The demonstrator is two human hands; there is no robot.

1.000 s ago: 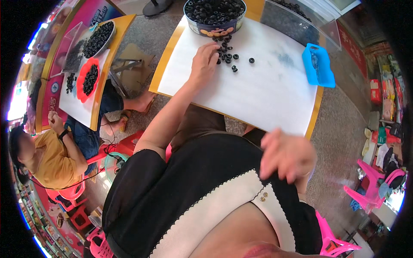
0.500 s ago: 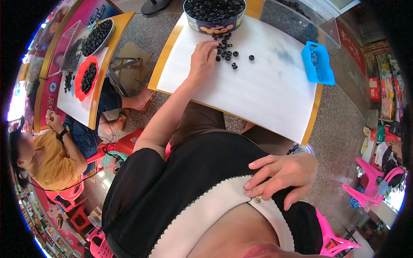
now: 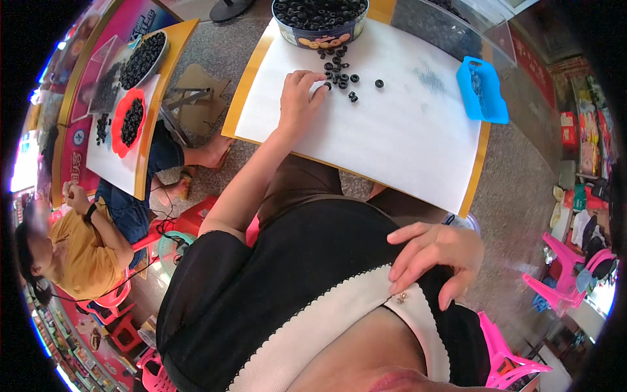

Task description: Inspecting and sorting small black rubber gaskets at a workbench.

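Small black ring-shaped beads lie loose on the white-topped table below a round tub heaped with more of them. My left hand rests over the tabletop just left of these beads, fingers bent and thumb apart from them. One bead sits right at the thumb tip; nothing shows gripped. Alone to the right lies another single bead. Away from the table, my right hand hovers at my chest beside the white collar, its fingers loosely spread and holding nothing.
A blue plastic tray stands at the table's right edge, near a clear bin at the back. To the left, a person in a yellow top sits by another table with a red bowl of black beads.
My left hand has drawn slightly left and nearer, away from the beads. The right hand has shifted a little right off the collar. The view has moved slightly.
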